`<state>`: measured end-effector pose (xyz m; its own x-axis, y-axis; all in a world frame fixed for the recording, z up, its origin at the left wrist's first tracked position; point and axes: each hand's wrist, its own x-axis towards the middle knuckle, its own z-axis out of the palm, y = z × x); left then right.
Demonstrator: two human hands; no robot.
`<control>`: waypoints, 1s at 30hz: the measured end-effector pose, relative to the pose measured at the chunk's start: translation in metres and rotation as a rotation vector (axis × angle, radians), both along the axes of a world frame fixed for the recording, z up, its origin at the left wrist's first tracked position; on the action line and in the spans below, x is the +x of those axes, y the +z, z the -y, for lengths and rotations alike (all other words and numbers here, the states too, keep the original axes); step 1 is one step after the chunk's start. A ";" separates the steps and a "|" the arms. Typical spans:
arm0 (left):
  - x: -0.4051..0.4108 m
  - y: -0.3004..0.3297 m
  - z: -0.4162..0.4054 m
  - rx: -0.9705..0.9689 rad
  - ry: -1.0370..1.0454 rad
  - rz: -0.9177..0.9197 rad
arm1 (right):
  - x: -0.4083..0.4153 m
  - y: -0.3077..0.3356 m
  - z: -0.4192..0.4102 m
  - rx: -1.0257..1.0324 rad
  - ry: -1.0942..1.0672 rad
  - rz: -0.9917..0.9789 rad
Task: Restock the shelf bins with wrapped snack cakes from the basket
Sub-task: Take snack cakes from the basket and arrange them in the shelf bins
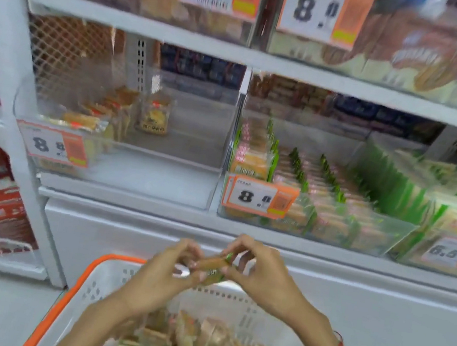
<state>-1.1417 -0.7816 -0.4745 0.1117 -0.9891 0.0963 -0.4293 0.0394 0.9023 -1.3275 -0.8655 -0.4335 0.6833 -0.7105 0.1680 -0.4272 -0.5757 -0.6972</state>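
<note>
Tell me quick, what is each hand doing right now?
Left hand: fingers pinch one end of a wrapped snack cake.
Right hand: fingers pinch the other end of the same cake, above the basket.

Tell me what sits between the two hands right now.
In the head view, one wrapped snack cake spans the gap, pinched by the left hand and the right hand.

wrapped snack cake (211,264) held above white, orange-rimmed basket (102,278)
</note>
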 end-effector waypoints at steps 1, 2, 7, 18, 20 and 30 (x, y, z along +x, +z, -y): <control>0.000 0.022 0.008 -0.071 0.011 0.007 | 0.000 0.018 0.005 -0.052 -0.024 0.077; 0.000 0.047 0.017 -0.140 0.001 0.021 | 0.000 0.036 0.010 -0.124 -0.051 0.156; 0.000 0.146 0.057 -0.415 -0.106 0.197 | -0.005 0.107 0.025 -0.475 -0.186 0.422; -0.003 0.196 0.119 -0.294 -0.114 1.150 | 0.000 0.146 0.086 -0.199 -0.238 -0.133; -0.001 0.197 0.121 -0.289 -0.129 1.276 | 0.010 0.141 0.090 -0.211 -0.237 -0.179; -0.001 0.193 0.130 -0.218 -0.190 1.493 | 0.026 0.134 0.100 -0.233 -0.216 -0.329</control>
<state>-1.1427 -0.9114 -0.2812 -0.3410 -0.9290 0.1439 -0.8889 0.2689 -0.3708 -1.3014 -0.9657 -0.2992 0.5676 -0.8114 0.1394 -0.7315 -0.5747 -0.3668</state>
